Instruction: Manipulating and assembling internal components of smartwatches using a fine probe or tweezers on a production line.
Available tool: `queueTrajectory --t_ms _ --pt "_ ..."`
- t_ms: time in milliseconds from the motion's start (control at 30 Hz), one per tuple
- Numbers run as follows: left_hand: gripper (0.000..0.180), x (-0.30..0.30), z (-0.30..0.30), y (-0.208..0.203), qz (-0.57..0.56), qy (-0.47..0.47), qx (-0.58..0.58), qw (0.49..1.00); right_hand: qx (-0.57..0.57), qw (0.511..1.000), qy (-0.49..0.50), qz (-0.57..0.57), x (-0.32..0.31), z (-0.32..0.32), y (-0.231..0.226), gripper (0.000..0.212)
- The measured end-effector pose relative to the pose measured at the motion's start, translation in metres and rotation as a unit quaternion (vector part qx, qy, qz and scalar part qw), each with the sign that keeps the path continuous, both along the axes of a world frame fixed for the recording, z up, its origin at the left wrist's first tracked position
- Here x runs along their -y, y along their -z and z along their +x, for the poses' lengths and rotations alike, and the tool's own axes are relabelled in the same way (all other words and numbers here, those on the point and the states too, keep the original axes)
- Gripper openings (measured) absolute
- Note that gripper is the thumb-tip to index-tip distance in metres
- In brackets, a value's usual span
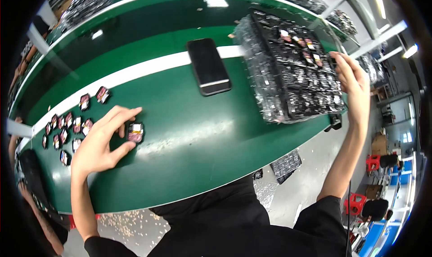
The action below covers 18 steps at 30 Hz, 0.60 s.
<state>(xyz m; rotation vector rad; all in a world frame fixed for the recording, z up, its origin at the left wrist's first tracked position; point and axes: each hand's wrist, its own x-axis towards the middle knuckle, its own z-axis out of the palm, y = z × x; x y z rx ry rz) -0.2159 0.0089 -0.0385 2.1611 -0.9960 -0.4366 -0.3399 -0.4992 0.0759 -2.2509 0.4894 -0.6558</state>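
A small black piece with a pink-and-white label (136,133) lies on the green table between the thumb and fingers of my left hand (102,142). The thumb tip is close against it, while the index finger stretches past its far side. My right hand (353,79) is at the right edge of a stack of black plastic trays (306,90), fingers bent and close together. Whatever those fingertips may hold is hidden. Several similar labelled pieces lie on the top tray, near its far end. More labelled pieces (64,135) are scattered left of and beyond my left hand.
A black phone (209,68) lies between my hands, across a white strip (148,68). Clear plastic trays (256,72) show along the stack's left side. On the floor below the table edge are more trays (286,164). Other people's arms (42,218) appear at the far left.
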Motion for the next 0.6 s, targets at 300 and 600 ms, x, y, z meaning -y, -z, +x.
queueTrajectory --t_ms 300,600 --pt "0.066 0.011 0.010 0.020 0.010 0.031 0.088 0.996 -0.034 0.939 -0.339 0.052 -0.172 -0.014 0.072 0.022" --pt "0.053 0.020 -0.001 0.034 -0.095 0.005 0.049 0.994 -0.023 0.906 -0.385 0.172 -0.211 0.040 0.140 0.012"
